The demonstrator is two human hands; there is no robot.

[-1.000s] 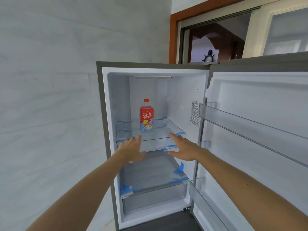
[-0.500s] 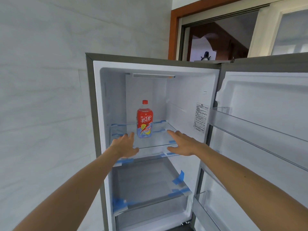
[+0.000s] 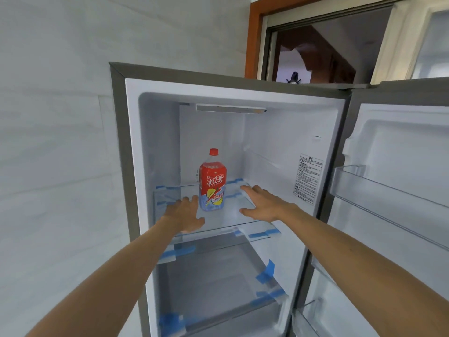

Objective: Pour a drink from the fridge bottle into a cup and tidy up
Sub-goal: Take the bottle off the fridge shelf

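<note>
Your left hand (image 3: 184,214) and right hand (image 3: 266,204) are bare, and your left forearm (image 3: 116,271) and right forearm (image 3: 352,254) run uncovered to the view's lower edge.

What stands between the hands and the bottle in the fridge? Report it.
Nothing visible does. The bottle stands upright, alone on the glass shelf, and the fridge door is open. The left hand is close at its left, the right hand further off at its right, both open; no object lies between.
</note>
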